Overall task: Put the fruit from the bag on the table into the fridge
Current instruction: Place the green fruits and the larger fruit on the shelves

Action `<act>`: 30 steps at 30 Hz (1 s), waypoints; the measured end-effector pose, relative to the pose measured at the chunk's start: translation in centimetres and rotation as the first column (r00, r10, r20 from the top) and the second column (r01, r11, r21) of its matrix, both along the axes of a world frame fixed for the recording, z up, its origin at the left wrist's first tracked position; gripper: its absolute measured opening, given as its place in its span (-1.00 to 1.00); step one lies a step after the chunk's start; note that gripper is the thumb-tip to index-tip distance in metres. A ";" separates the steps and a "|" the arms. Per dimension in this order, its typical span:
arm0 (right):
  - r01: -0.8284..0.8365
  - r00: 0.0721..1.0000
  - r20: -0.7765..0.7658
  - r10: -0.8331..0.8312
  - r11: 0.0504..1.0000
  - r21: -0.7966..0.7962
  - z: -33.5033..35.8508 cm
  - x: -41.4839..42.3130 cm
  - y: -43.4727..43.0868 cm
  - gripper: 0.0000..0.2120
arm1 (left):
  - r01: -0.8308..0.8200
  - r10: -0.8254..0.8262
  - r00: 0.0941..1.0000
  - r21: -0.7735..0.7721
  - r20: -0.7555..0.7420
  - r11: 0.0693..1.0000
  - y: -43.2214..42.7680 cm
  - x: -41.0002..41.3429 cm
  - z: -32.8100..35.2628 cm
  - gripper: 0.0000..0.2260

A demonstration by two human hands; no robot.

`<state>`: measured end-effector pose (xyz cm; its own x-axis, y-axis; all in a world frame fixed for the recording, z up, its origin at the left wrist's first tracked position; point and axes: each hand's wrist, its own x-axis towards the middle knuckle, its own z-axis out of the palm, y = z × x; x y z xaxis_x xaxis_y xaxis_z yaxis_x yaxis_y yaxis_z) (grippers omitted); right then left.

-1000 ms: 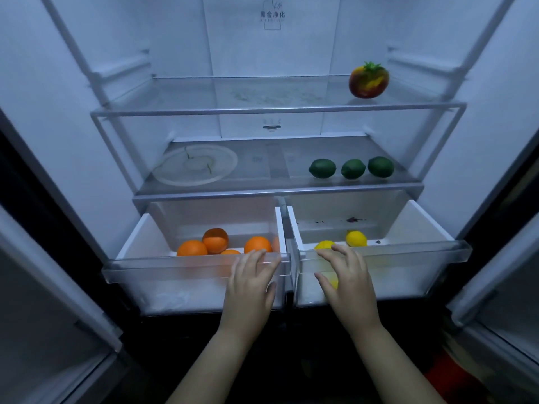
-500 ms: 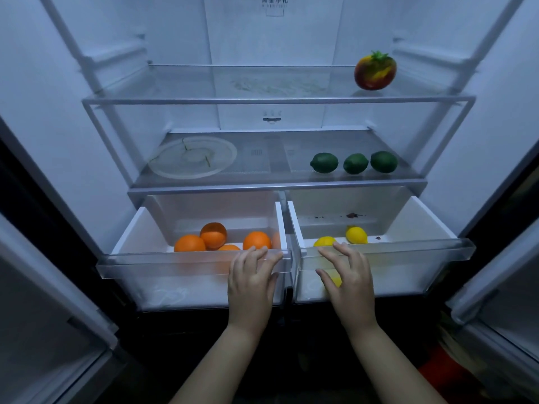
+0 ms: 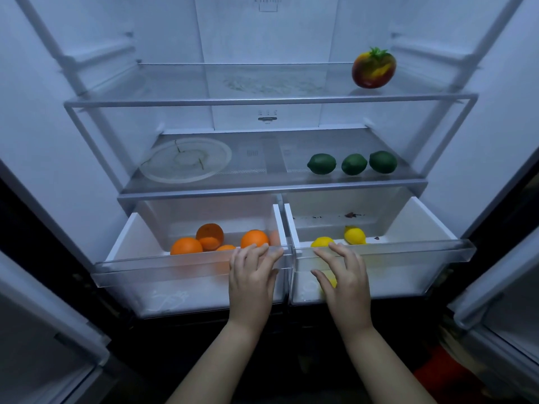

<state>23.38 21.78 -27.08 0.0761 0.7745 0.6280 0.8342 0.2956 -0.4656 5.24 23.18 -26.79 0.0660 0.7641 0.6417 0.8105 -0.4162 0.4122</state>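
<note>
The fridge stands open in front of me with both crisper drawers pulled out. The left drawer (image 3: 140, 266) holds several oranges (image 3: 186, 246). The right drawer (image 3: 423, 255) holds lemons (image 3: 354, 235). My left hand (image 3: 250, 281) presses flat on the left drawer's clear front, fingers straight over its rim. My right hand (image 3: 342, 281) presses the right drawer's front the same way, partly covering a lemon behind the plastic. Three limes (image 3: 353, 164) lie on the lower glass shelf. A red-yellow fruit (image 3: 374, 68) sits on the upper shelf at the right.
A round clear plate (image 3: 185, 158) lies on the lower shelf at the left. Fridge doors (image 3: 43, 330) stand open on both sides. Something red (image 3: 446, 374) lies on the floor at the lower right.
Both hands have stayed on the drawer fronts. The drawers have slid inward a little, and my view has moved closer and tilted slightly down.
</note>
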 end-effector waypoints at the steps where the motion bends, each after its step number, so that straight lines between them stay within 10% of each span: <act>1: -0.002 1.000 -0.007 0.002 1.000 -0.001 0.1 0.0 0.2 -0.59 | 0.005 -0.005 1.000 0.022 -0.005 1.000 0.2 -0.1 -0.1 -0.59; 30: -0.007 1.000 0.009 0.007 1.000 -0.012 0.5 -0.2 7.5 -0.61 | 0.034 -0.029 0.996 0.067 -0.080 0.997 7.6 -1.6 -0.8 -0.67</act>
<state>23.14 29.27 -26.61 0.0653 0.7826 0.6190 0.8361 0.2957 -0.4621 3.67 30.80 -27.56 0.1422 0.7151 0.6844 0.8254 -0.4673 0.3167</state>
